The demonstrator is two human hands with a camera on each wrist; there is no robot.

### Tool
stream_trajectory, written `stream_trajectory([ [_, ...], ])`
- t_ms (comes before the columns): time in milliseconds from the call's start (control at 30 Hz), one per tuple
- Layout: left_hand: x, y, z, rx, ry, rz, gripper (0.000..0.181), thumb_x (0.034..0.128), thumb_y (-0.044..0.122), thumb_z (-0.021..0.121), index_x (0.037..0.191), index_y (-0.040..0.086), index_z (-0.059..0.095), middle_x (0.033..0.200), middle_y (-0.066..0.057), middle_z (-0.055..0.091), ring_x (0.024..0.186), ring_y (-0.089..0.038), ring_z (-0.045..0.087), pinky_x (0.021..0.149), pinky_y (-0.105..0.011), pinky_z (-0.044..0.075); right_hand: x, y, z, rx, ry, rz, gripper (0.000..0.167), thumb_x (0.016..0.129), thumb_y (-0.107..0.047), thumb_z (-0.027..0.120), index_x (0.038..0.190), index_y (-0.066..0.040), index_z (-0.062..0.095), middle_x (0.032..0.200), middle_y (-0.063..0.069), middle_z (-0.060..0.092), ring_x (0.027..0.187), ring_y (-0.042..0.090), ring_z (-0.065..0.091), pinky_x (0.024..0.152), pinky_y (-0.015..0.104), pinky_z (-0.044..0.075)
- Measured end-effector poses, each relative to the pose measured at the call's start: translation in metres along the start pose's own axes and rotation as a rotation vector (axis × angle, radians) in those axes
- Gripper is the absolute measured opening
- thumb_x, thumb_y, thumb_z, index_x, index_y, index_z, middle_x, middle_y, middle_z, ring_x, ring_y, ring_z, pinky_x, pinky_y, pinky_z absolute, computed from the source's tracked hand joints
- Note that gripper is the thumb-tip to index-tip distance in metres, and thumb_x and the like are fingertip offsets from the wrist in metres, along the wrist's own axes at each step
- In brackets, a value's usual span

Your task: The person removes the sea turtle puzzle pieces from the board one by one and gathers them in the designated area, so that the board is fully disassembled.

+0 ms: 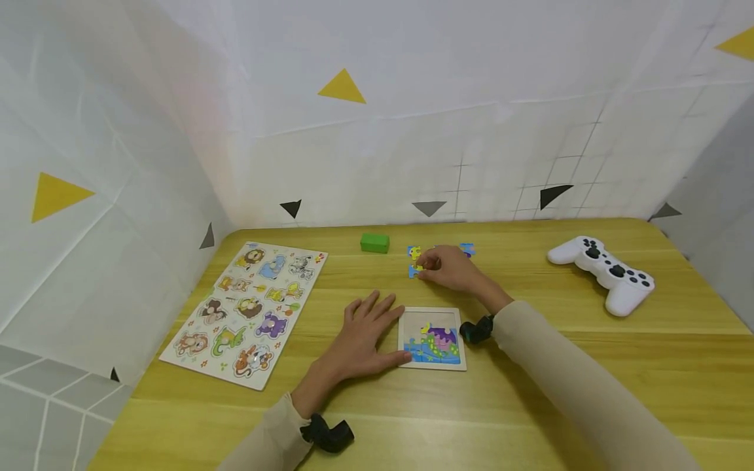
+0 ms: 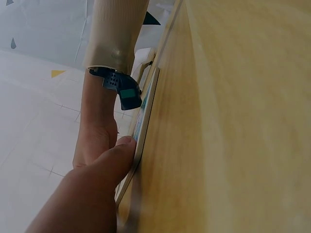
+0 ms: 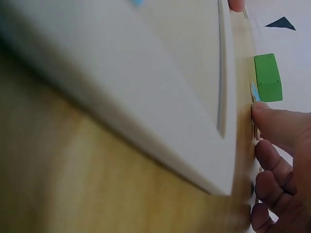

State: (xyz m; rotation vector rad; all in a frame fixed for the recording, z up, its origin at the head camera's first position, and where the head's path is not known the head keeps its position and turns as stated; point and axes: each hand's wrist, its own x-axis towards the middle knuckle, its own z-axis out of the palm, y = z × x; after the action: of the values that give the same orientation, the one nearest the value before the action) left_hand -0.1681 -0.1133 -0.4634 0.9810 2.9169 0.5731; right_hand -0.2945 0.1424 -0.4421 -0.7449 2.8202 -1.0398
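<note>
A square wooden jigsaw tray (image 1: 432, 366) lies on the table, its lower and right parts filled with purple, green and blue pieces. My left hand (image 1: 366, 337) rests beside it with spread fingers; its thumb (image 2: 119, 158) touches the tray's left edge. Beyond the tray, my right hand (image 1: 449, 267) reaches over loose jigsaw pieces. Its thumb and curled index finger pinch at a yellow-and-blue puzzle piece (image 1: 414, 270) that seems to lie on the tabletop. Another loose piece (image 1: 467, 248) shows behind that hand, which hides part of the group.
A wooden animal puzzle board (image 1: 244, 314) lies at the left. The green block (image 1: 374, 243) stands near the back edge, left of the loose pieces. At the right is a white game controller (image 1: 603, 271). A pale wall sheet (image 1: 365, 170) borders the table (image 1: 530, 418).
</note>
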Motion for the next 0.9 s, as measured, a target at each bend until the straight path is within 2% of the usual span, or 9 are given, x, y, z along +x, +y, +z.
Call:
stream_trajectory([
  [500,0.0,-0.0006,-0.0005,0.013,0.011,0.013,0.087,0.0889,0.072,0.057,0.159,0.024,0.037,0.17,-0.003,0.027,0.159,-0.034,0.014,0.121,-0.06,0.013,0.0048,-0.0009,-0.0008,-0.021,0.024,0.009,0.026,0.092,-0.022,0.076,0.112,-0.005,0.075,0.094,0.007,0.074,0.085,0.02,0.067,0.081,0.041,0.055],
  [900,0.0004,-0.0012,0.0004,0.019,0.004,0.009,0.087,0.0892,0.073,0.056,0.159,0.024,0.036,0.17,-0.003,0.026,0.159,-0.033,0.013,0.121,-0.06,0.013,0.0049,0.0014,-0.0014,0.026,0.035,0.004,0.026,0.093,-0.022,0.075,0.112,-0.005,0.075,0.095,0.008,0.075,0.086,0.021,0.068,0.081,0.042,0.056],
])
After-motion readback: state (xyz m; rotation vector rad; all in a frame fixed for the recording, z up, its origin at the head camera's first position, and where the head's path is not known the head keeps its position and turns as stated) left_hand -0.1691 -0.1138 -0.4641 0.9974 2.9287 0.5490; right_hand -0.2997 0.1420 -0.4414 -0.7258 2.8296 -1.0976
